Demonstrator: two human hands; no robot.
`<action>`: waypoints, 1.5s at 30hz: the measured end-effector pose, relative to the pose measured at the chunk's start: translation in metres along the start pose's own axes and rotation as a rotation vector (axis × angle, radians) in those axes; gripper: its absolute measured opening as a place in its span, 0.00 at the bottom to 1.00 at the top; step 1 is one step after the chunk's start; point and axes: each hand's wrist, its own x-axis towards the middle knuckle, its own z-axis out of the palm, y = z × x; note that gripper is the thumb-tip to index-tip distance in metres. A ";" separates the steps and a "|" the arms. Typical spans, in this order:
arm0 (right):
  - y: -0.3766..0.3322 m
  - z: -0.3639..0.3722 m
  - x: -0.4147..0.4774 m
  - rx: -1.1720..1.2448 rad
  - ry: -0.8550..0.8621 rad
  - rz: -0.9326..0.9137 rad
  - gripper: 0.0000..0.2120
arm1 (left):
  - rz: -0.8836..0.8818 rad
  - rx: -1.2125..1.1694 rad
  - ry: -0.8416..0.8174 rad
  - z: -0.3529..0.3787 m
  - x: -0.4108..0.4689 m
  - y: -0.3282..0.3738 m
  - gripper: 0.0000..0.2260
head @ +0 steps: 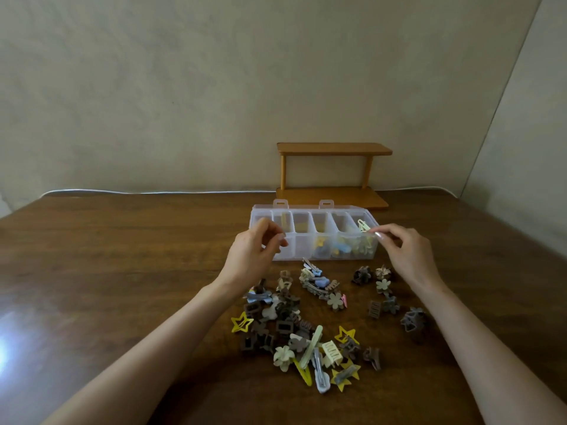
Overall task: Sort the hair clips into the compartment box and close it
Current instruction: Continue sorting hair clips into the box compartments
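Your right hand [408,253] pinches a small pale green clip [364,226] between thumb and forefinger. The clip is flat and teardrop-shaped with an open centre, and it sticks up just past your fingertips, over the near end of the box [310,207].

The box is clear, thin-walled plastic, long and rectangular, split by straight dividers into two rows of compartments. It stands open, two snap tabs poking up from its far edge. Below your right fingertips, the compartments hold sorted clips [337,248] in yellow, blue and green.

Your left hand [254,253] hovers at the box's other end, fingers curled in and thumb close to the fingertips. You cannot tell whether it grips anything.

Between your forearms, nearer you than both hands, lies the loose pile [291,326]. It holds matte brown claw clips, some square, some flower-shaped, beige flowers, long flat snap clips, and open yellow stars [241,322]. A smaller brown cluster [383,286] sits just under your right wrist.

All of it rests on a glossy dark wood-grain table [122,271]. Beyond your hands, behind the box, stands a small two-tier shelf [334,148] of smooth orange-brown wood against a plain, faintly textured wall [184,87].
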 end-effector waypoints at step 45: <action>-0.068 0.015 -0.031 0.136 -0.695 -0.349 0.06 | 0.193 0.214 -0.502 -0.017 -0.032 -0.013 0.16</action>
